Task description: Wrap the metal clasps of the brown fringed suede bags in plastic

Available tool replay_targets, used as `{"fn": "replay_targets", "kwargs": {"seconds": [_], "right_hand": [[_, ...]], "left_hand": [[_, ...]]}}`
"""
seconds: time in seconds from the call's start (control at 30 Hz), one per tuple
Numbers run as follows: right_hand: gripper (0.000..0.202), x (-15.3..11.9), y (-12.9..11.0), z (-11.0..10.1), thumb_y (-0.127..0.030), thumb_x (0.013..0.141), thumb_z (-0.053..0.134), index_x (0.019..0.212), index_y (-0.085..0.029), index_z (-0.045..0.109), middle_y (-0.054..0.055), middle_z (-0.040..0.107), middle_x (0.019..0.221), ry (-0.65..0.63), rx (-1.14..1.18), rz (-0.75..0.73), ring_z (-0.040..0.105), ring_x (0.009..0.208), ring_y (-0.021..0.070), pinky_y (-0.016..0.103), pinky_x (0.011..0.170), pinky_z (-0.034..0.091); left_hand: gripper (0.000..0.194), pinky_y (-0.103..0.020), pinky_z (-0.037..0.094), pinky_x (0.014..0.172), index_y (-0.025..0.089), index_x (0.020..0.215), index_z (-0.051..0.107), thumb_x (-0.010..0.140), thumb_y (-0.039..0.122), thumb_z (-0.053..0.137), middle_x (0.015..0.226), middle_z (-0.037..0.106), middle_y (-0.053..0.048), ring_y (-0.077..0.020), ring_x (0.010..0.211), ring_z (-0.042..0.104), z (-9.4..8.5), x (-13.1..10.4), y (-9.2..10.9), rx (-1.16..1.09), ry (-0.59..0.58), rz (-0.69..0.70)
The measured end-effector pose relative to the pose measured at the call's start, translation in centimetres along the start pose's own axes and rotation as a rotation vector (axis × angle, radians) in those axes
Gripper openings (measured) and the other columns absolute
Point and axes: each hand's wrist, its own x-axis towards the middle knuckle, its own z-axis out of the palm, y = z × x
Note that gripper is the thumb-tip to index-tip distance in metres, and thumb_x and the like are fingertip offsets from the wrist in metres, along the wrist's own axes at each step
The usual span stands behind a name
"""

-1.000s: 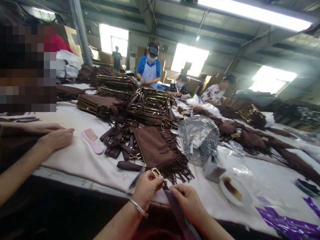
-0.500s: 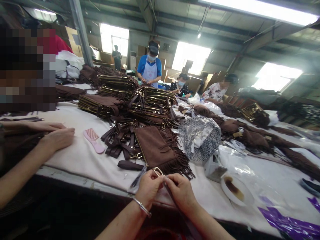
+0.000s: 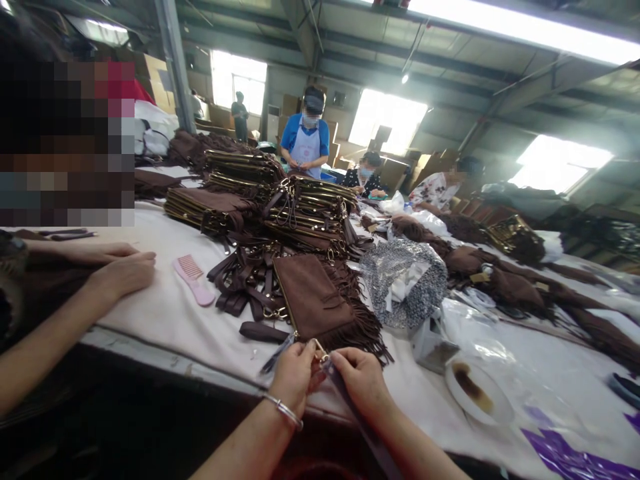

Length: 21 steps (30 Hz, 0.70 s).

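At the table's front edge my left hand (image 3: pixel 295 375) pinches a gold metal clasp (image 3: pixel 319 348) between thumb and fingers. Close beside it, my right hand (image 3: pixel 364 381) is closed on a dark brown strap (image 3: pixel 353 403) just below the clasp, and the strap hangs down over my lap. A bit of clear plastic seems to wrap the strap's end. Just beyond my hands lies a brown fringed pouch (image 3: pixel 313 293) with a gold zip. A wrist loop (image 3: pixel 264 332) sticks out at its left, and a tassel (image 3: pixel 278 353) lies by my left hand.
Behind the pouch are loose straps (image 3: pixel 245 280) and stacked brown pouches (image 3: pixel 310 217). A pink comb (image 3: pixel 194 280) lies to the left, near a co-worker's hands (image 3: pixel 120 270). On the right are a patterned plastic bag (image 3: pixel 425 280), a metal box (image 3: pixel 434 347) and a stained white dish (image 3: pixel 477 393).
My fingers have shifted around the clasp, and my right hand has moved slightly away from my left. More of the strap below the clasp now shows. The view has tilted slightly.
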Motion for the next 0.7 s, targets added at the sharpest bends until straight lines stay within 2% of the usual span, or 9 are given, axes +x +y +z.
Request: {"fn": "replay_targets", "kwargs": {"seconds": [0.13,0.23,0.33,0.47,0.53,0.6,0.63,0.7], "right_hand": [[0.029,1.1,-0.4,0.3,-0.037,0.079,0.056,0.075,-0.015,0.075,0.007,0.074,0.071,0.019,-0.066,-0.001,0.065,0.067,0.0214,0.029,0.063,0.048],[0.031,2.0,-0.6,0.9,-0.037,0.080,0.052,0.074,-0.015,0.073,0.006,0.073,0.067,0.038,-0.096,-0.013,0.063,0.059,0.0195,0.029,0.058,0.046],[0.030,2.7,-0.9,1.4,-0.036,0.080,0.052,0.072,-0.016,0.072,0.006,0.073,0.070,0.057,-0.116,-0.070,0.064,0.065,0.0197,0.029,0.065,0.047],[0.027,3.0,-0.8,1.7,-0.036,0.080,0.054,0.077,-0.016,0.072,0.007,0.073,0.076,0.050,-0.116,-0.118,0.064,0.074,0.0200,0.029,0.072,0.048],[0.030,3.0,-0.5,1.7,-0.038,0.081,0.053,0.087,-0.015,0.072,0.006,0.072,0.076,0.021,-0.091,-0.089,0.063,0.065,0.0179,0.028,0.061,0.049],[0.035,3.0,-0.2,1.8,-0.041,0.081,0.052,0.094,-0.015,0.071,0.005,0.071,0.074,-0.022,-0.044,-0.029,0.058,0.052,0.0155,0.025,0.046,0.045],[0.035,3.0,-0.2,1.9,-0.042,0.081,0.052,0.094,-0.015,0.071,0.004,0.070,0.073,-0.037,-0.021,-0.009,0.057,0.050,0.0150,0.025,0.043,0.044],[0.032,3.0,-0.2,2.0,-0.040,0.079,0.055,0.090,-0.015,0.071,0.005,0.070,0.075,-0.045,0.010,-0.007,0.060,0.058,0.0161,0.025,0.050,0.047]], "left_hand": [[0.021,-0.022,0.050,0.055,0.016,0.076,0.061,0.075,0.036,0.067,0.074,0.064,-0.003,-0.0126,0.066,0.061,0.1,0.1,-0.5,0.036,0.015,0.057],[0.024,-0.022,0.048,0.051,0.014,0.076,0.065,0.072,0.037,0.069,0.072,0.063,-0.004,-0.0134,0.062,0.059,0.2,0.1,-0.9,0.094,0.021,0.093],[0.027,-0.024,0.047,0.047,0.013,0.074,0.067,0.069,0.039,0.069,0.070,0.063,-0.004,-0.0143,0.059,0.058,0.2,0.0,-1.0,0.138,0.017,0.115],[0.024,-0.024,0.051,0.053,0.015,0.075,0.066,0.073,0.039,0.065,0.073,0.065,-0.004,-0.0158,0.068,0.061,-0.3,-0.4,-0.7,0.132,-0.026,0.115],[0.020,-0.025,0.052,0.057,0.016,0.079,0.066,0.073,0.035,0.065,0.075,0.067,-0.004,-0.0167,0.071,0.064,-0.8,-0.7,-0.8,0.123,-0.069,0.101],[0.019,-0.027,0.053,0.058,0.017,0.082,0.066,0.071,0.032,0.067,0.078,0.069,-0.004,-0.0183,0.073,0.066,-1.2,-0.7,-1.0,0.147,-0.110,0.108],[0.019,-0.027,0.053,0.058,0.017,0.083,0.067,0.070,0.032,0.068,0.078,0.069,-0.004,-0.0192,0.072,0.066,-1.4,-0.7,-1.1,0.175,-0.115,0.126],[0.019,-0.029,0.053,0.055,0.017,0.081,0.067,0.070,0.033,0.067,0.073,0.069,-0.005,-0.0203,0.067,0.066,-1.7,-0.5,-1.2,0.260,-0.086,0.172]]}}
